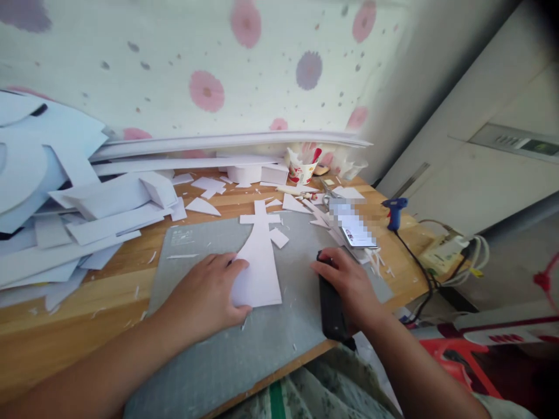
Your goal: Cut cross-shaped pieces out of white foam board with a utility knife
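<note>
A white board cutout lies flat on the grey cutting mat. It has a flared body and a narrow cross-shaped top. My left hand grips its left side, with the thumb near the lower edge and the fingers curled along the curved side. On the mat's right part, my right hand is closed around a long black block-like object; its exact kind is unclear, and my palm hides part of it. A small white offcut sits beside the cutout's neck.
White board pieces are heaped at the left. A phone with a blurred screen lies right of the mat, near a blue glue gun and a power strip. A paper cup stands at the back among scraps.
</note>
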A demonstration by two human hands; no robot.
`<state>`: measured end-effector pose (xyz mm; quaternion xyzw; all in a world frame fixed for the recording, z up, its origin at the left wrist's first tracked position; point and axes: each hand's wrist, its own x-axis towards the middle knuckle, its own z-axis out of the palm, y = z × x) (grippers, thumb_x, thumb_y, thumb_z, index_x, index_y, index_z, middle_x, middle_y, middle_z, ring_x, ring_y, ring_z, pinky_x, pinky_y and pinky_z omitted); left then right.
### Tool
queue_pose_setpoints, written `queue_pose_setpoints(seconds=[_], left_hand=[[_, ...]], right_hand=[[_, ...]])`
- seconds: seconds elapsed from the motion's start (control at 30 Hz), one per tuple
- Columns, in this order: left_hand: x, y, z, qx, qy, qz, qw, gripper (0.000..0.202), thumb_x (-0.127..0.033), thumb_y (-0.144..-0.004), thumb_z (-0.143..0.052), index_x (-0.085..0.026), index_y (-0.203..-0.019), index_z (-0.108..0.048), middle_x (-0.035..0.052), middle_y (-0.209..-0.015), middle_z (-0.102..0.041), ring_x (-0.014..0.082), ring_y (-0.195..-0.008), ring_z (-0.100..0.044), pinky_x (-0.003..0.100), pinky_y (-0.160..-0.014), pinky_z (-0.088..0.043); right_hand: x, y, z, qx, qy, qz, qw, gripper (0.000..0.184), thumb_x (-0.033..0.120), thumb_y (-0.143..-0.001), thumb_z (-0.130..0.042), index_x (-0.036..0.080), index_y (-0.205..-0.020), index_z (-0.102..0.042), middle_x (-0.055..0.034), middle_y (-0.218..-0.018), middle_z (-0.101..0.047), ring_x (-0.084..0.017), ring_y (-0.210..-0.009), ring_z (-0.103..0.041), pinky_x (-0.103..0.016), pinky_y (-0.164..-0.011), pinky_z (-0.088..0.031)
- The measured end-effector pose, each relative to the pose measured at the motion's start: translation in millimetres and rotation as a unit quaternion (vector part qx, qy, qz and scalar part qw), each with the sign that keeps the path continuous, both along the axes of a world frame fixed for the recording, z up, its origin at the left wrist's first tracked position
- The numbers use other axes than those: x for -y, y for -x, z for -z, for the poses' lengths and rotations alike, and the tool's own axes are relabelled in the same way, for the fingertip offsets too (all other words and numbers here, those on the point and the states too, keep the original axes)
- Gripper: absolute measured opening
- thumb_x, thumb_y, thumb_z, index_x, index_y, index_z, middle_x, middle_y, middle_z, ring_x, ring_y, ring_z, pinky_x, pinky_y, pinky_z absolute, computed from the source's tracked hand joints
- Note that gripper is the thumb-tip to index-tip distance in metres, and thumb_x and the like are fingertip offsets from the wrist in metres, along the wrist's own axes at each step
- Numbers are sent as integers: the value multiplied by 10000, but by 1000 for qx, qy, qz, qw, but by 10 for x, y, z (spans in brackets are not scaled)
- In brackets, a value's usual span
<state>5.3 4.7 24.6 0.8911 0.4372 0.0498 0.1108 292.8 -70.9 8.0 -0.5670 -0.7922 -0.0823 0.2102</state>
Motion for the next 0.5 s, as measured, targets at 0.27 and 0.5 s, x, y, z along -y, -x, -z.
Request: queue_pose_setpoints(seconds=[0.27, 0.5], left_hand=[[-134, 87, 81, 139, 19, -59, 988, 595, -351, -612, -680, -201, -1180, -587, 130, -1291, -582, 322, -1191, -590, 458, -1037, -463], [-60, 87, 133, 212, -106, -29, 971, 585, -302, -672, -689, -267, -1217, -480, 98, -1318, -531, 325, -1209, -572, 461, -995, -488]], right_hand=[[-183, 24, 95, 7, 77, 26, 997, 516, -48, -796, -457, 196, -1189, -685, -161, -1274, -623, -290, -1117, -640, -421, -925, -548], [-243, 270, -22, -271, 71, -35, 959, 389, 102, -833, -586, 186, -1205, -662, -125, -1122, -682, -219, -929, -652, -391, -841, -556]])
